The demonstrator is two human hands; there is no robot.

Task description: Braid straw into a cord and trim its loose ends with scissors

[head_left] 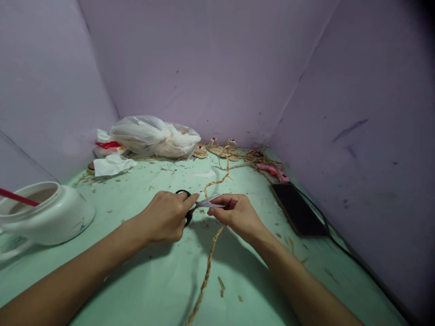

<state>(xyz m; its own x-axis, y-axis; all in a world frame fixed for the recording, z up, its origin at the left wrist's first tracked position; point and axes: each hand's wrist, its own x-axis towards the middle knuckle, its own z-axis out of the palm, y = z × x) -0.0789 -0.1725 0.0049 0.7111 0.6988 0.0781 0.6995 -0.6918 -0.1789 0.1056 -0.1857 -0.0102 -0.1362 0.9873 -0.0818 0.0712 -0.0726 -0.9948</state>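
Above table (pixel 152 290): L hand (pixel 166 215) w/ scissors (pixel 197 205), R hand (pixel 239 213) w/ cord (pixel 210 265).

Soft, rather dim light fills the scene, apparently from above, muting the lilac wall (pixel 210 68). Diffuse shadows spread over the green tabletop (pixel 163 280) below the left hand (pixel 166 217) and right hand (pixel 240 216), with a faint one left of the braided cord (pixel 210 262). Pale highlights touch the plastic bag (pixel 149 136). Wide-angle distortion stretches the white pot (pixel 70 217) at far left; the upper-right corner falls into black.
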